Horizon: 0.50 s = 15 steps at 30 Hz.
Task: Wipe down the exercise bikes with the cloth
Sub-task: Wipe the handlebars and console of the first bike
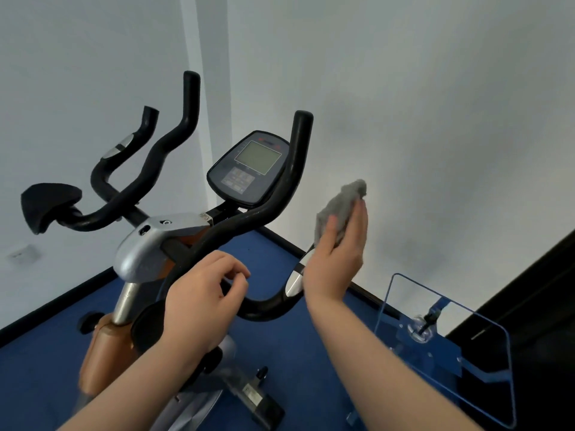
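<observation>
Cloth [339,209] bunched in right hand [334,269] beside bike handlebar [273,213].

grey cloth [340,209], black handlebars [273,200], blue floor [40,368]

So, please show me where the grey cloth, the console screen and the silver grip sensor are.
grey cloth [340,206]: head view, middle of the bunched fabric.
console screen [257,157]: head view, centre of the display.
silver grip sensor [295,276]: head view, lower part of the metal plate.

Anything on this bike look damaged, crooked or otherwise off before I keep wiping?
Nothing stands out. The exercise bike stands upright, its console sits unbroken between the handlebars, and no spill shows on the blue floor. The right hand holds the grey cloth beside the bar; the left hand hangs loosely curled, holding nothing.
</observation>
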### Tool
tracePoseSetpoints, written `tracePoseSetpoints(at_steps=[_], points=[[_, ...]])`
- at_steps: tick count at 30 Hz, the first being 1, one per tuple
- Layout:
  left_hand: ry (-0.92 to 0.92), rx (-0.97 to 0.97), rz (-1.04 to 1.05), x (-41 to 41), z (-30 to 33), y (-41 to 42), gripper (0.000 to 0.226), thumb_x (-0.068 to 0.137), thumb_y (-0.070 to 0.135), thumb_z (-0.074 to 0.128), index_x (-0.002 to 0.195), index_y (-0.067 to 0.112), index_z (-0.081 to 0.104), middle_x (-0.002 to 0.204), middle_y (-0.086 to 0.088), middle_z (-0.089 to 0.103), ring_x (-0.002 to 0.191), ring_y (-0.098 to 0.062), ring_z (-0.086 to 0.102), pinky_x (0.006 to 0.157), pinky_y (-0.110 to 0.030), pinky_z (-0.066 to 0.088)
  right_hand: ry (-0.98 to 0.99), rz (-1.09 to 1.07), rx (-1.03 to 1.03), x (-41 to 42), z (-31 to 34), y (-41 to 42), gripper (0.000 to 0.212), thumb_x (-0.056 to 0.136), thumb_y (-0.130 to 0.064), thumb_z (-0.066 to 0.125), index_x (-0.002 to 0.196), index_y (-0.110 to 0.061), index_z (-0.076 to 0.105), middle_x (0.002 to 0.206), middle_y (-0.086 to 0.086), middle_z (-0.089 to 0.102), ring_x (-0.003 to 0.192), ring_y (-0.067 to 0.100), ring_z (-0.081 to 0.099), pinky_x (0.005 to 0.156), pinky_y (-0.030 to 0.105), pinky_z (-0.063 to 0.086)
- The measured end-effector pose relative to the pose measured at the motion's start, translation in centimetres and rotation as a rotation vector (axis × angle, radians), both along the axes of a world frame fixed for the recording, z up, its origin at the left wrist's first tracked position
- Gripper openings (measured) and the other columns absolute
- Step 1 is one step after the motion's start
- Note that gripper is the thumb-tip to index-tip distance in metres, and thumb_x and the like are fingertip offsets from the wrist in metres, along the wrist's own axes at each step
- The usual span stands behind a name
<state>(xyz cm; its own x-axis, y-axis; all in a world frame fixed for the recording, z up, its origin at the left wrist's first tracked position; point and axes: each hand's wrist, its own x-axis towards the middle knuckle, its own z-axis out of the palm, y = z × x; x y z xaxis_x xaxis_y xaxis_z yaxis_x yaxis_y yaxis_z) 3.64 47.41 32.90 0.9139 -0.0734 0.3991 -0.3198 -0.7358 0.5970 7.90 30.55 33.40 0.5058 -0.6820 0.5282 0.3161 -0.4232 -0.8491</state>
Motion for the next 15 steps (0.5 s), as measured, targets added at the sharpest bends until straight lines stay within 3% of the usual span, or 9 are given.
tracePoseSetpoints(at_steps=[2,4,6,9,11,12,14,15], points=[[-0.014,-0.018,0.000,0.1,0.0,0.0,0.013,0.083,0.023,0.057,0.077,0.035,0.061,0.088,0.022,0.060,0.086,0.005,0.056,0.058,-0.011,0.036,0.047,0.090,-0.199,-2.3,-2.0,1.6,0.045,0.091,-0.005,0.054,0.133,-0.019,0.053,0.152,-0.002,0.035,0.143,0.010,0.024,0.118,0.026,0.019],[-0.040,-0.034,-0.006,0.0,-0.1,0.0,0.013,0.084,0.025,0.055,0.078,0.036,0.061,0.090,0.023,0.059,0.087,0.003,0.056,0.059,-0.012,0.040,0.136,0.173,-0.506,-4.6,-3.5,2.4,0.039,0.087,-0.010,0.057,0.124,-0.019,0.061,0.147,0.000,0.044,0.145,0.019,0.022,0.121,0.040,0.005],[-0.082,-0.091,-0.011,-0.1,-0.2,0.1,0.013,0.085,0.026,0.052,0.080,0.034,0.062,0.093,0.021,0.059,0.085,-0.002,0.059,0.060,-0.018,0.046,0.204,0.309,-0.825,-6.5,-3.9,2.0,0.034,0.090,-0.024,0.052,0.122,-0.021,0.062,0.138,-0.004,0.054,0.142,0.019,0.028,0.120,0.044,0.002],[-0.162,-0.174,0.035,-0.6,-0.4,0.6,0.017,0.085,0.025,0.048,0.086,0.025,0.065,0.099,0.018,0.059,0.090,-0.005,0.059,0.072,-0.023,0.048,0.317,0.530,-1.117,-7.2,-2.2,-0.8,0.042,0.100,-0.040,0.030,0.132,-0.026,0.054,0.136,-0.012,0.055,0.138,0.011,0.034,0.120,0.041,0.005],[-0.215,-0.064,0.164,-1.1,-1.1,1.5,0.020,0.086,0.023,0.046,0.088,0.023,0.066,0.102,0.013,0.061,0.093,-0.006,0.056,0.079,-0.025,0.044,0.310,0.609,-1.230,-7.0,-0.6,-2.3,0.041,0.099,-0.040,0.031,0.133,-0.029,0.053,0.134,-0.015,0.056,0.131,0.008,0.044,0.117,0.040,0.016],[-0.216,-0.007,0.251,-1.3,-1.6,2.0,0.020,0.086,0.022,0.046,0.090,0.023,0.066,0.105,0.012,0.061,0.095,-0.009,0.056,0.081,-0.026,0.039,0.299,0.627,-1.268,-6.8,-0.1,-2.3,0.039,0.096,-0.038,0.038,0.129,-0.030,0.057,0.129,-0.015,0.060,0.122,0.007,0.053,0.113,0.039,0.029],[-0.170,0.018,0.431,-1.8,-2.3,2.8,0.019,0.089,0.017,0.049,0.095,0.025,0.064,0.110,0.010,0.059,0.100,-0.013,0.052,0.086,-0.027,0.031,0.336,0.600,-1.330,-6.2,1.0,-0.6,0.033,0.088,-0.037,0.051,0.119,-0.031,0.064,0.114,-0.016,0.069,0.097,0.010,0.067,0.087,0.031,0.053],[-0.148,0.004,0.502,-1.9,-2.6,3.0,0.019,0.090,0.016,0.049,0.097,0.025,0.064,0.112,0.010,0.057,0.102,-0.014,0.051,0.087,-0.028,0.030,0.417,0.597,-1.361,-5.6,1.4,1.0,0.032,0.090,-0.038,0.051,0.119,-0.032,0.062,0.108,-0.015,0.070,0.089,0.015,0.069,0.073,0.029,0.052]])
